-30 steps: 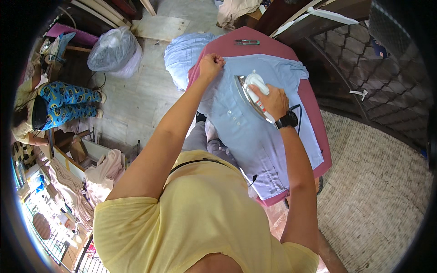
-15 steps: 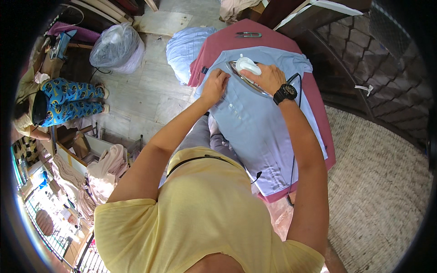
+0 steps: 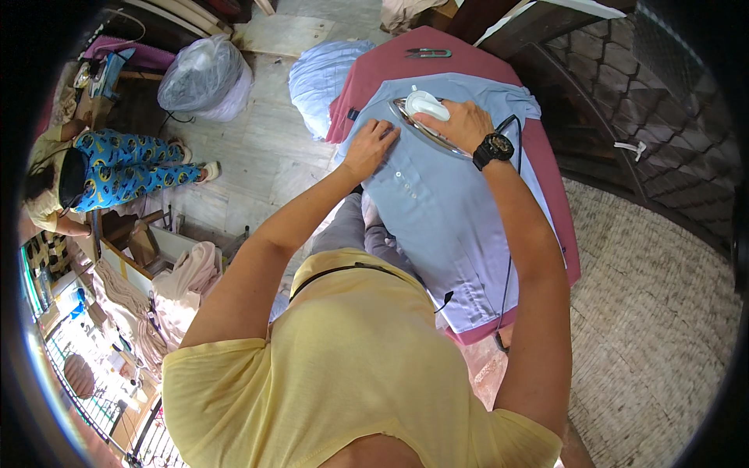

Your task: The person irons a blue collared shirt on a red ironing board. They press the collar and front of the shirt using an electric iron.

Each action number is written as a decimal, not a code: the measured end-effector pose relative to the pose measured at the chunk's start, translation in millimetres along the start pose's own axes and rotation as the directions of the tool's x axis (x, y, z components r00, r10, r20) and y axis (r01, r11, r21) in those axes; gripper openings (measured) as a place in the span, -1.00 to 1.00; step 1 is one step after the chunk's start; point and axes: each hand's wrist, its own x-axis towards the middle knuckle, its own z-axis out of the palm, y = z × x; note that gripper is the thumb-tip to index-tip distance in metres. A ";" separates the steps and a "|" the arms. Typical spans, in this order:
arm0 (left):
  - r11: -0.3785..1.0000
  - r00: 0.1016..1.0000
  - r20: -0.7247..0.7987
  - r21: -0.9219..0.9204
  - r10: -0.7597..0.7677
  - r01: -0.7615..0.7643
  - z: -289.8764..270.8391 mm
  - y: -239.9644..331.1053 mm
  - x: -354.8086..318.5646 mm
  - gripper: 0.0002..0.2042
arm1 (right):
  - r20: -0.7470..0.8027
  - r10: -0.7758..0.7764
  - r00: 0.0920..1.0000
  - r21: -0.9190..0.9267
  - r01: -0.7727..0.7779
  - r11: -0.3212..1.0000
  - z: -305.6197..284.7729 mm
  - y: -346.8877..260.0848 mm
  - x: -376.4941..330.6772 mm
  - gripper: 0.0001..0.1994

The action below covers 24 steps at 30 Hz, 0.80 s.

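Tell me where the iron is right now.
In the head view, the iron sits near the collar end of the light blue shirt, under the right hand, beside the left hand.

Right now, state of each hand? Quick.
Left hand: open, fingers spread flat on the light blue shirt, holding nothing.
Right hand: closed around the handle of the iron, which rests on the shirt.
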 end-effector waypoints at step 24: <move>0.993 0.996 -0.073 -0.106 -0.058 0.050 1.4 4.7 -12.3 -0.59 | 0.064 -0.023 0.998 0.014 0.022 1.000 6.1 1.7 1.4 -0.31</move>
